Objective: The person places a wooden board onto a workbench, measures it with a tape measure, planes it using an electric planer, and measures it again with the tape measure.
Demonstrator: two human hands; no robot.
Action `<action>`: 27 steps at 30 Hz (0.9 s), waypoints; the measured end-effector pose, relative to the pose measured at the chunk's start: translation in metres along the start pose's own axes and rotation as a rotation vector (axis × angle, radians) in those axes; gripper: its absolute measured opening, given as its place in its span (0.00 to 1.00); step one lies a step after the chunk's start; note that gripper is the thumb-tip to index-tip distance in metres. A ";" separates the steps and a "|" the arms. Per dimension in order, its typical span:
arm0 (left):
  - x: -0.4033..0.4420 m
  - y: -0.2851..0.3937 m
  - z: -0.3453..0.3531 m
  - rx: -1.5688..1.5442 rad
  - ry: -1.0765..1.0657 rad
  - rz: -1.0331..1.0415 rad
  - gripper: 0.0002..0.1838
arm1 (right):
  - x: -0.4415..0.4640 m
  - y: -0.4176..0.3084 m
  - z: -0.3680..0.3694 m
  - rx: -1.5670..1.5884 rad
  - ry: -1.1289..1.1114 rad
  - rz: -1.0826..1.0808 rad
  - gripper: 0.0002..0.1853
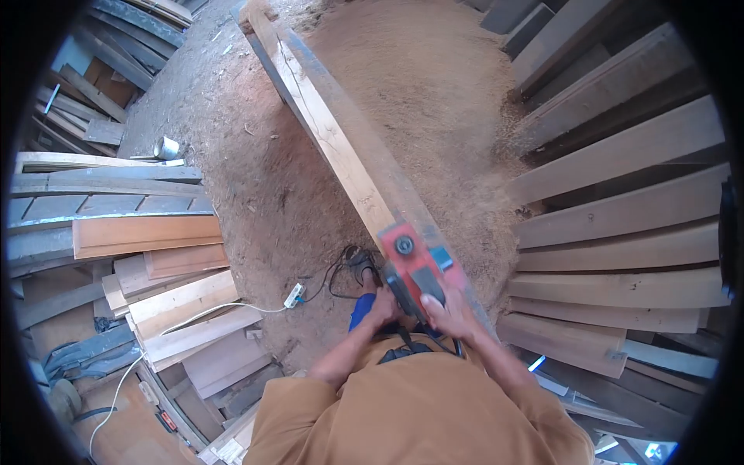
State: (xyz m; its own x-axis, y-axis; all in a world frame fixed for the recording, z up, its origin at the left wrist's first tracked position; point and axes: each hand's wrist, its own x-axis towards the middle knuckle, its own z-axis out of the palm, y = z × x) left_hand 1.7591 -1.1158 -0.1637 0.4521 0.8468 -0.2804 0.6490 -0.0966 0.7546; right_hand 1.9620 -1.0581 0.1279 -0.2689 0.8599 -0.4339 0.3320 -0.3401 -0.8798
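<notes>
A red and black power planer (pixel 415 263) rests on the near end of a long pale plank (pixel 333 143). The plank has a dark crack near its far end and lies along a narrow bench beam (pixel 372 147). My right hand (pixel 453 314) is wrapped round the planer's rear handle. At the planer's left side, my left hand (pixel 384 306) is closed against its dark body; some of its fingers are hidden. A dark cable hangs near my body.
A white power strip (pixel 294 295) with cords lies on the dusty ground left of my feet. Stacked boards (pixel 186 310) stand at the left, and long planks (pixel 620 225) lean in rows at the right. A metal pot (pixel 166 148) sits at the upper left.
</notes>
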 end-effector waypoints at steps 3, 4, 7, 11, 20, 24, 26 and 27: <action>-0.031 0.070 -0.014 -0.105 -0.107 -0.021 0.35 | -0.019 0.010 0.003 0.008 0.043 0.030 0.28; -0.033 0.073 -0.012 -0.077 -0.210 -0.033 0.33 | -0.010 0.005 0.006 -0.005 0.056 0.043 0.28; -0.034 0.047 0.011 0.040 -0.571 0.076 0.32 | 0.042 -0.021 0.015 -0.058 0.068 -0.003 0.32; -0.032 0.064 -0.035 -0.164 -0.547 -0.104 0.38 | 0.150 -0.080 0.015 -0.119 0.005 -0.054 0.40; -0.023 0.056 -0.066 -0.332 -0.467 -0.065 0.45 | 0.286 -0.141 0.035 0.186 -0.056 -0.120 0.27; -0.026 0.060 -0.054 -0.369 -0.562 -0.147 0.42 | 0.234 -0.106 0.036 0.177 -0.068 -0.090 0.23; -0.027 0.063 -0.048 -0.345 -0.623 -0.115 0.39 | 0.179 -0.093 0.038 0.180 -0.043 -0.094 0.16; -0.030 0.076 -0.055 -0.325 -0.634 -0.041 0.38 | 0.148 -0.088 0.036 0.145 -0.047 -0.104 0.16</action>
State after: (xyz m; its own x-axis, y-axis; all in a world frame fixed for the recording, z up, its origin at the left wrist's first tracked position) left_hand 1.7606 -1.1199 -0.0654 0.7643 0.3693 -0.5286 0.5023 0.1732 0.8472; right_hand 1.8602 -0.9144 0.1337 -0.3377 0.8758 -0.3448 0.1670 -0.3048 -0.9377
